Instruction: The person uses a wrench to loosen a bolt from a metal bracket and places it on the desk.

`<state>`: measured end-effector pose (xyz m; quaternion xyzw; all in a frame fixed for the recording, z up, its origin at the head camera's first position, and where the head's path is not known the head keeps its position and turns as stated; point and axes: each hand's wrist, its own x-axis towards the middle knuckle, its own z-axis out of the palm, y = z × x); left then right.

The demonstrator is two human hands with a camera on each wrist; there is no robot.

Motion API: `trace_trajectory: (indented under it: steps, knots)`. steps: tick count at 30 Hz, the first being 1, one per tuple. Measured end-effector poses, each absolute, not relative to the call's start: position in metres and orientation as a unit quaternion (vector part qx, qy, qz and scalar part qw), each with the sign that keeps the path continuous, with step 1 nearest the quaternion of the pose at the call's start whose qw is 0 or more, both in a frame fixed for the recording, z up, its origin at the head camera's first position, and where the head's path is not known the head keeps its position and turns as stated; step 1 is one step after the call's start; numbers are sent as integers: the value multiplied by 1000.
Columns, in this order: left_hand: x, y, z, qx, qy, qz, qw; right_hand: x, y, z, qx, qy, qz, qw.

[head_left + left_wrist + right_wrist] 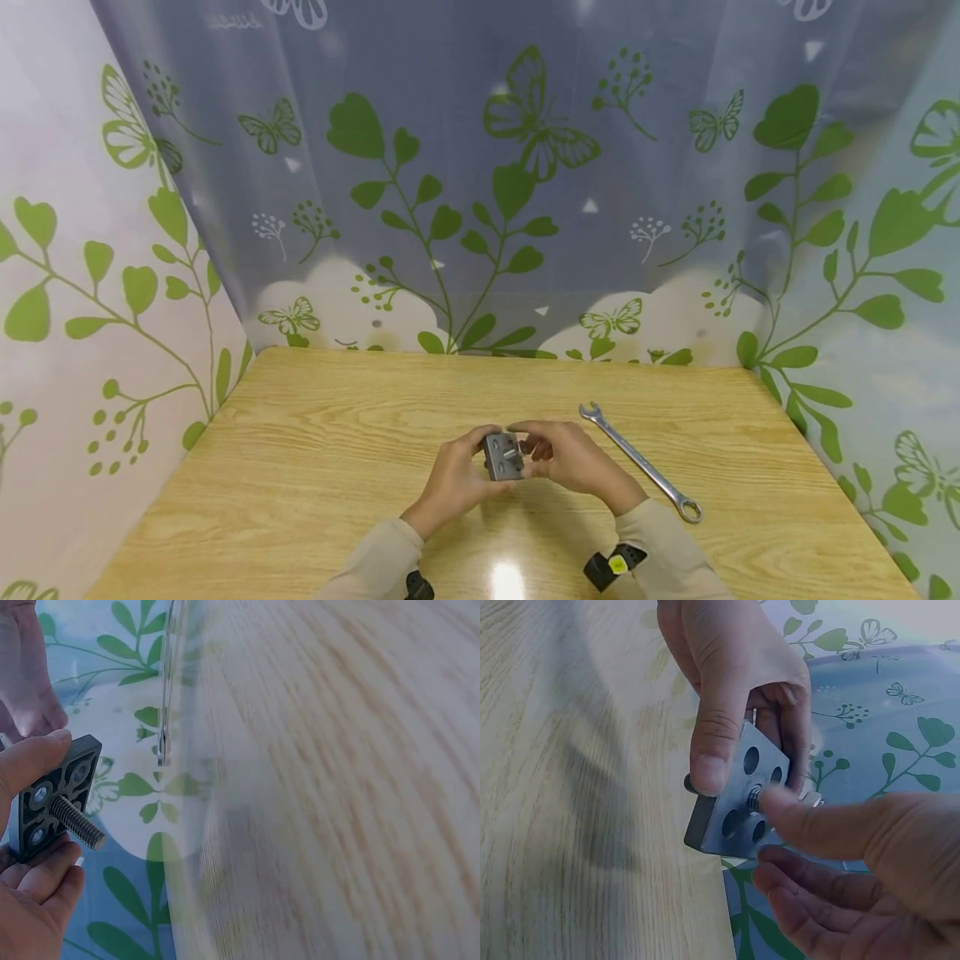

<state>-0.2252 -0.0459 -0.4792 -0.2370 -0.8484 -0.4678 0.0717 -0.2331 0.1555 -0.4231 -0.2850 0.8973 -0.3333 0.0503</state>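
Observation:
A thick, dark grey square plate with holes near its corners is held up over the table. My left hand grips it by its edges, thumb on one side and fingers on the other. A threaded bolt stands out from the plate's middle in the left wrist view. To the right of the plate, my right hand has its fingers partly curled. Its blurred thumb covers part of the thread at the centre of the plate in the right wrist view; the index fingertip is hidden there.
A combination wrench lies slanting on the wooden table, to the right of my right hand. Curtains printed with leaves and butterflies hang behind the table and at both sides. A strap with a small device is on the right wrist.

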Motion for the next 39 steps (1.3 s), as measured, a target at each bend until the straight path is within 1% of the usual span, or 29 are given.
trace_trajectory:
  steps: [4,9,11,18,25,31,33,39]
  knots:
    - [-225,-46,-480,-239,-847,-468,76,-232,155,-424,-252,907,-332,58]
    - [-225,-46,-480,-246,-846,-467,80,-230,151,-425,-213,910,-353,53]
    - [-225,-45,-480,-246,-845,-468,78,-230,149,-426,-208,912,-352,42]
    - [-225,-46,-480,-230,-849,-470,67,-231,149,-425,-250,911,-328,-4]
    - [-224,-47,-480,-233,-849,-468,71,-232,152,-425,-297,899,-322,-18]
    - [-224,-46,-480,-231,-849,-469,74,-232,152,-424,-305,895,-327,-8]
    - [-224,-46,-480,-231,-848,-471,73,-232,153,-425,-302,895,-328,5]
    - [-225,-47,-481,-238,-844,-474,76,-233,154,-426,-260,907,-329,40]
